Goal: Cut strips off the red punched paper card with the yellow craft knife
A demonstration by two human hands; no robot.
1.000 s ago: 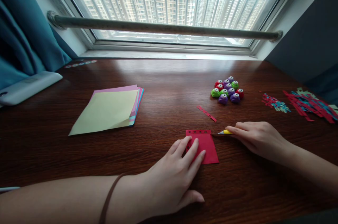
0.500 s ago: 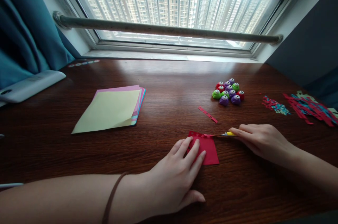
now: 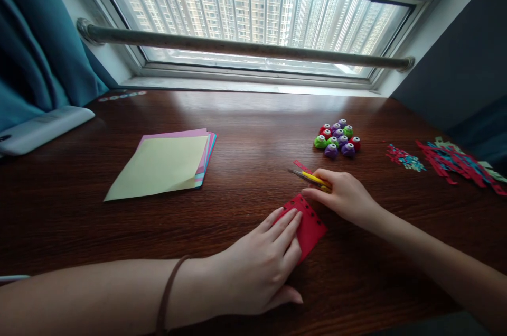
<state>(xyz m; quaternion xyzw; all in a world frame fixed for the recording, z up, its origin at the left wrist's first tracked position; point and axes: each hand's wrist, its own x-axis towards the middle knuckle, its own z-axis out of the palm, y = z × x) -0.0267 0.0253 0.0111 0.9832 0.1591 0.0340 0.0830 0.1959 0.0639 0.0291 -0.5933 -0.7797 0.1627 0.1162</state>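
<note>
My left hand (image 3: pixel 263 262) lies with fingers stretched out over a piece of red paper (image 3: pixel 311 235), pressing it to the table. Small dark punched holes run along the paper's two upper edges. My right hand (image 3: pixel 344 196) is closed around yellow scissors (image 3: pixel 315 179), their grey pointed tip toward the left, just above the paper's top corner. Its lower fingers are close to that corner; whether they touch it I cannot tell. Behind the scissors lies a narrow red paper strip (image 3: pixel 301 165), partly hidden by them and the hand.
Several punches (image 3: pixel 336 139) in purple, green and red stand grouped beyond my right hand. Farther right are tiny paper cutouts (image 3: pixel 406 158) and a pile of punched strips (image 3: pixel 461 162). A stack of coloured paper (image 3: pixel 158 167) lies left. A white device (image 3: pixel 47 130) rests near the curtain.
My right hand moved left and up with the scissors, away from the paper's right side. The red paper has turned so a corner points up. My left hand stays on it.
</note>
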